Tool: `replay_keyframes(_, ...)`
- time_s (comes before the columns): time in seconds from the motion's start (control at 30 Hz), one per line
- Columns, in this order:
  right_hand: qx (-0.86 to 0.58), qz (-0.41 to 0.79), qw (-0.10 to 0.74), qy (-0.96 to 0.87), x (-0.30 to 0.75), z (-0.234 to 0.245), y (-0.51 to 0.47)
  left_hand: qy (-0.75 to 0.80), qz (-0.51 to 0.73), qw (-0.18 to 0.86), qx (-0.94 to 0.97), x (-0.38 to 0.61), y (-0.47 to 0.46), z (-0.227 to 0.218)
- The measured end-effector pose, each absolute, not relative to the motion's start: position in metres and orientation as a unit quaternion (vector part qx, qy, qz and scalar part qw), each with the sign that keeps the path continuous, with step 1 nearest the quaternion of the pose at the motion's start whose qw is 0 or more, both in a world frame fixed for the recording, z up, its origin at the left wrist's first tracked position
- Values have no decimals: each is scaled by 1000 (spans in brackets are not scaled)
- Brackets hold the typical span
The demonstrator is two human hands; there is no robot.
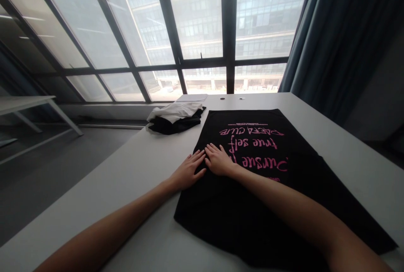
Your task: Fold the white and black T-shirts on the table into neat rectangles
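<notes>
A black T-shirt [252, 204] with pink lettering lies spread flat on the white table [132, 167], its print facing up. My left hand [188, 172] rests flat on the shirt's left edge, fingers stretched out and pointing away from me. My right hand [218, 159] lies flat beside it on the cloth, fingers also extended, its fingertips touching those of the left hand. Neither hand holds anything.
A small pile of folded black and white clothes [176, 117] sits at the table's far left. Beyond it are large windows [195, 32]. A dark curtain [341, 40] hangs on the right. Another table [25, 104] stands at the far left.
</notes>
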State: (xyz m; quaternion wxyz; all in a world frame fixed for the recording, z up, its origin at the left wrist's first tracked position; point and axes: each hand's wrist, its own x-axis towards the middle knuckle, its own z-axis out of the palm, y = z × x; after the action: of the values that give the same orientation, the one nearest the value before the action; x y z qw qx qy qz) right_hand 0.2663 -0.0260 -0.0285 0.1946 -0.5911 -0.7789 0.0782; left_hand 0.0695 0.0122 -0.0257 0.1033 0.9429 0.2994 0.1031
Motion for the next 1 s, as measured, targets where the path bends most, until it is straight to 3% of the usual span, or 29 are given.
replay_keyframes(0.67, -585, 89, 194, -782, 266, -26, -28, 318, 76, 76, 942, 71, 15, -32)
replay_keyframes(0.9, -586, 86, 190, -783, 267, -25, -27, 301, 185, 78, 932, 69, 10, -21)
replay_keyframes(1.0, -587, 85, 193, -781, 266, -28, -27, 312, 153, 99, 932, 71, 12, -24)
